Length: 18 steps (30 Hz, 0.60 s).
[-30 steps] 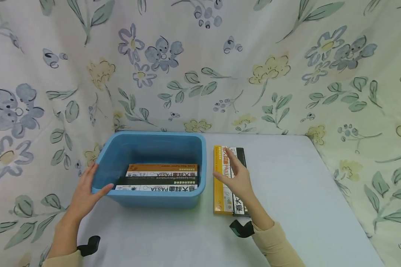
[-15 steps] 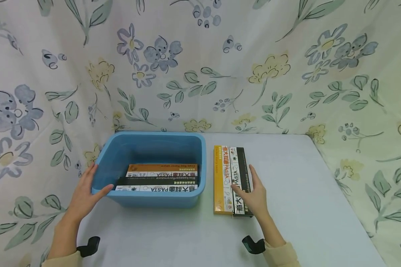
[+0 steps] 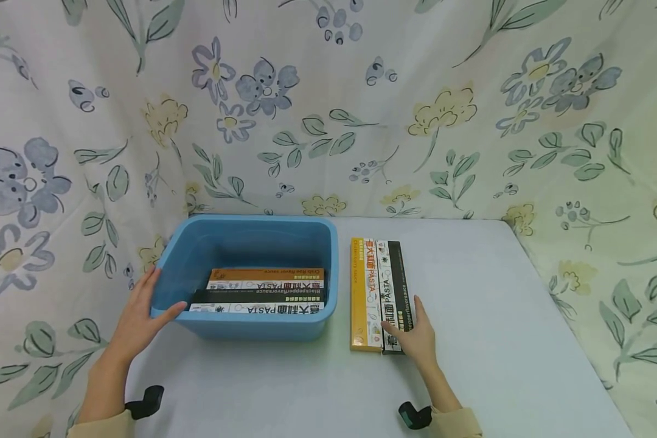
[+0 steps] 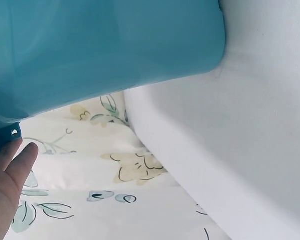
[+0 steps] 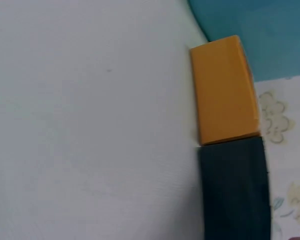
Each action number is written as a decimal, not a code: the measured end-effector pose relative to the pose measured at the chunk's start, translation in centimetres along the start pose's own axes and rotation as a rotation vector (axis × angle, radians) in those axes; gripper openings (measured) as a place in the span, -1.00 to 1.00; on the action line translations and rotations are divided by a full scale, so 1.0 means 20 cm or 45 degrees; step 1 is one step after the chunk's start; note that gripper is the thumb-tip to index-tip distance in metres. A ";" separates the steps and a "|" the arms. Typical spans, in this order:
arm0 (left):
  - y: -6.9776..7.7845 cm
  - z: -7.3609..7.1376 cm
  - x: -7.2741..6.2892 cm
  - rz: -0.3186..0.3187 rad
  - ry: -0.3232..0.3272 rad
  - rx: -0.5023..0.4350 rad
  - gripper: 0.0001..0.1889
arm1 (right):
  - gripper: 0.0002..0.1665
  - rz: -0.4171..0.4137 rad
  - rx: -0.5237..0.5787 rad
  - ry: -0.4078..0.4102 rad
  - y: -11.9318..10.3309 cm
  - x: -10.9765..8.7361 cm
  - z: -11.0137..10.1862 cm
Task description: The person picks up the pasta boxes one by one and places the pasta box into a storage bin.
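Note:
A blue plastic bin (image 3: 252,328) stands at left centre, with a black pasta box (image 3: 285,296) and an orange pasta box (image 3: 274,275) inside. My left hand (image 3: 137,316) touches its front left corner, fingers along the left rim and thumb at the front rim. In the left wrist view its fingertips (image 4: 22,162) meet the bin's rim tab. Right of the bin, a yellow pasta box (image 3: 358,304) and another black pasta box (image 3: 396,274) lie side by side. My right hand (image 3: 420,340) spreads over the latter's near end, thumb over its top, fingers along its right edge.
White table (image 3: 504,316) extends to the right and in front of the bin. A floral curtain (image 3: 361,109) hangs behind and along both sides. Each wrist wears a black mount (image 3: 145,403).
My right hand has moved right and toward the near end of the black box, from over both loose boxes. The left hand has stayed at the bin.

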<state>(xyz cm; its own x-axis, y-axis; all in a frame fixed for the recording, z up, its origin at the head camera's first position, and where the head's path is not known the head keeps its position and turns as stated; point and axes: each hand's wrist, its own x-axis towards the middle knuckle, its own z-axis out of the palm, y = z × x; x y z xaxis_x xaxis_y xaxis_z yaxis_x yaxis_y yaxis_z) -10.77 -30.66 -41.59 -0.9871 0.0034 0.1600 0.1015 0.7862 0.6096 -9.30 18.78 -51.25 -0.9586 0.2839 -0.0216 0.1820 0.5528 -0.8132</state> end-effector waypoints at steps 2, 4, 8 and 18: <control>0.00 0.00 0.00 -0.002 -0.003 -0.001 -0.05 | 0.24 0.020 0.000 0.007 0.02 0.00 0.02; 0.00 0.00 0.00 -0.006 -0.008 0.003 -0.05 | 0.27 0.040 0.005 0.010 0.04 0.00 0.04; 0.00 0.00 0.00 -0.007 -0.016 0.003 -0.05 | 0.33 0.050 0.002 0.004 0.06 0.00 0.06; -0.01 0.00 0.01 -0.019 -0.011 -0.002 -0.05 | 0.39 0.141 -0.009 -0.056 0.12 0.03 0.02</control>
<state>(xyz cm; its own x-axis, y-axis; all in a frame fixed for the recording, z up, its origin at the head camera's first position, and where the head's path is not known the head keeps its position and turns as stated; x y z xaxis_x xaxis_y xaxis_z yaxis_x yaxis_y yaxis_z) -10.95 -30.71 -41.71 -0.9895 -0.0030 0.1442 0.0870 0.7851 0.6133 -9.50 19.85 -53.41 -0.9411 0.3092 -0.1368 0.2890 0.5255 -0.8002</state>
